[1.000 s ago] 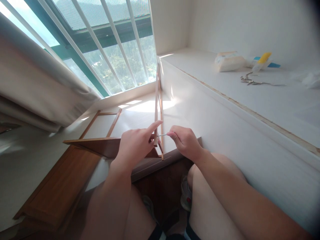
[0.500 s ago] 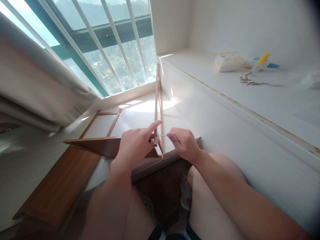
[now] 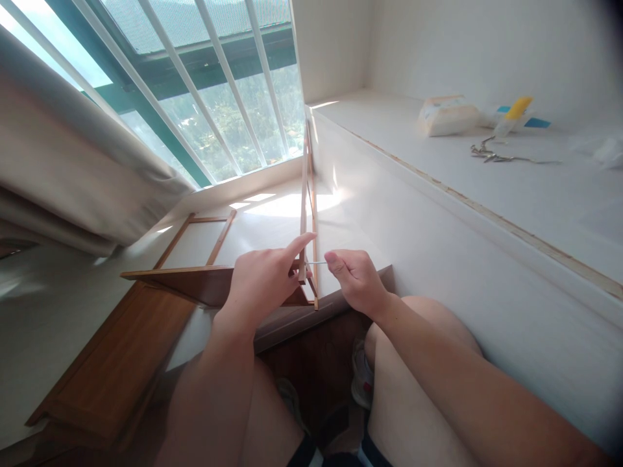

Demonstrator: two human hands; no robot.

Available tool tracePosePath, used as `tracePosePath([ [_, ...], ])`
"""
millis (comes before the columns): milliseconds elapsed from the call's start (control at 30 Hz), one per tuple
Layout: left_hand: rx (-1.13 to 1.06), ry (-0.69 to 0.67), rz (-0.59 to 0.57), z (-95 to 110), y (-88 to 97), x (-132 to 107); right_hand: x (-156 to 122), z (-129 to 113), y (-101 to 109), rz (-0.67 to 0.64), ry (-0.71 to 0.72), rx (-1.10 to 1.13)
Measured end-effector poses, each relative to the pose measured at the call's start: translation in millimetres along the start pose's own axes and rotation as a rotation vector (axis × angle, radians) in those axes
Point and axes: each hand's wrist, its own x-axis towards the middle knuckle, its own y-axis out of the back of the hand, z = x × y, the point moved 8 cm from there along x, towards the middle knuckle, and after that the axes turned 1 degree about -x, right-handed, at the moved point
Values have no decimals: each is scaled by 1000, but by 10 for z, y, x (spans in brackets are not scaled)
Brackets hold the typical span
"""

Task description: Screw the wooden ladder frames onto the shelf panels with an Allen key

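Note:
My left hand point(image 3: 269, 275) grips the corner where a brown wooden board point(image 3: 189, 284) meets an upright wooden frame point(image 3: 304, 194). Its index finger stretches past the frame's edge; the other fingers are partly hidden behind the wood. Opposite it, my right hand point(image 3: 357, 275) is closed around a thin metal hex key point(image 3: 317, 263). The key points left, its tip against the frame beside my left fingers. Most of the key's other end is hidden in my right fist.
Another wooden panel point(image 3: 117, 357) and a slim wooden frame point(image 3: 221, 240) lie to the left. On the white ledge point(image 3: 418, 152) at right are a soft white pack point(image 3: 448, 117), a yellow-capped tube point(image 3: 513, 117) and small metal parts point(image 3: 491, 154). A barred window point(image 3: 219, 97) and curtain point(image 3: 73, 149) stand beyond.
My right thumb and fingers have turned slightly around the hex key. My left hand and the wooden pieces stay in place; the view has shifted a little.

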Motion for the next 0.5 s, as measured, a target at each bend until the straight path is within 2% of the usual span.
tracePosePath([
  [500,-12,-27,24,-9,-16,-10,-25,-46,-40,-185,39,161],
])
